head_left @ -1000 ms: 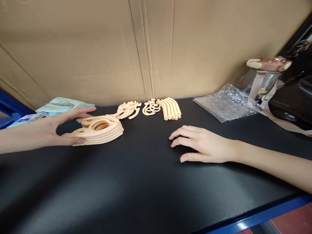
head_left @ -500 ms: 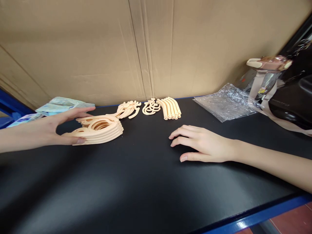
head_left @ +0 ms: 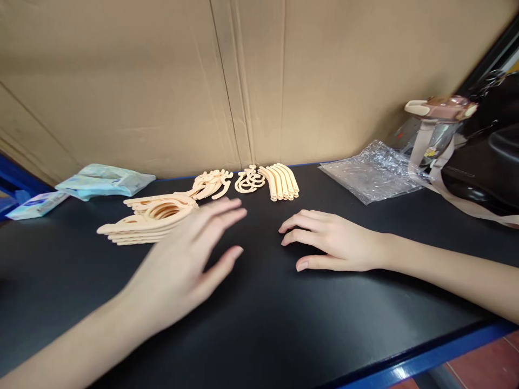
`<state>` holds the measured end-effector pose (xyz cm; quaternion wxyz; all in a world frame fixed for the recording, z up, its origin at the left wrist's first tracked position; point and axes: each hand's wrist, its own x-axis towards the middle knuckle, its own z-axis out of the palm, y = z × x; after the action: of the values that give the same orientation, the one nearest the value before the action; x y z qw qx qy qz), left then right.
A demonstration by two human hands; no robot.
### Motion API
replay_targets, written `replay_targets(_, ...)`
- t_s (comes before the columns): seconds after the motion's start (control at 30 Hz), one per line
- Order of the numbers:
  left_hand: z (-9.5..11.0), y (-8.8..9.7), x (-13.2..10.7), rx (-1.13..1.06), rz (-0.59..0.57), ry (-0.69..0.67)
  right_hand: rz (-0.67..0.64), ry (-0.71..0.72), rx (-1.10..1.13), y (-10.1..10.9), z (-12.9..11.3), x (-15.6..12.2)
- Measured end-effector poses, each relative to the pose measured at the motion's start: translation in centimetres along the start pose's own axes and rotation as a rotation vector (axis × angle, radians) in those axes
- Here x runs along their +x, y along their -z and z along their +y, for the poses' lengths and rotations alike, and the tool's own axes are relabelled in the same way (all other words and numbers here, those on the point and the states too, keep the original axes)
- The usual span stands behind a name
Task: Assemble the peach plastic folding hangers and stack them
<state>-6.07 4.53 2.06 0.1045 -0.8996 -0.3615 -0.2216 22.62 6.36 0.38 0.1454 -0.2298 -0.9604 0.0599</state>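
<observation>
My left hand (head_left: 186, 254) is open above the black table, fingers apart and holding nothing. It partly covers the right end of a stack of cream-coloured plastic pieces (head_left: 138, 229), shaped like hanger bodies with rounded openings. My right hand (head_left: 328, 243) rests on the table with fingers spread, nothing in it. Behind the hands lie three groups of cream plastic parts: a heap of curved pieces (head_left: 208, 183), a small pile of hooks (head_left: 249, 180), and a row of bent arms (head_left: 280, 182) set side by side.
A crumpled clear plastic bag (head_left: 368, 170) lies at the back right. Beside it are a strapped water bottle (head_left: 438, 124) and a black bag (head_left: 482, 167). Tissue packs (head_left: 105, 181) sit at the back left. A cardboard wall (head_left: 162, 92) stands behind the table (head_left: 259, 335).
My left hand has let go of the stack of cream pieces and moved right and nearer to me. My right hand has stayed where it was.
</observation>
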Motion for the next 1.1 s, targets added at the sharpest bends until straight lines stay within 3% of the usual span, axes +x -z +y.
replay_targets(0.13, 1.4, -2.3, -0.5, -0.017, -0.099, -0.084, -0.006, -0.009, -0.003, 0.0, -0.1, 0.0)
replay_targets(0.3, 1.5, -2.9, 0.3, -0.008, -0.131, 0.046, -0.001, 0.000, -0.001, 0.1, -0.2, 0.0)
replay_targets(0.43, 1.5, -3.6, 1.7, 0.141, -0.123, 0.122, -0.006, -0.014, -0.003, 0.1, -0.3, 0.1)
replay_targets(0.73, -0.8, -4.8, 5.7, 0.496, -0.081, 0.259, -0.005, -0.018, -0.004, 0.1, -0.3, 0.1)
replay_targets(1.1, -1.7, -5.2, 5.7, 0.579, -0.188, 0.322, -0.006, -0.027, -0.007, 0.1, -0.4, 0.0)
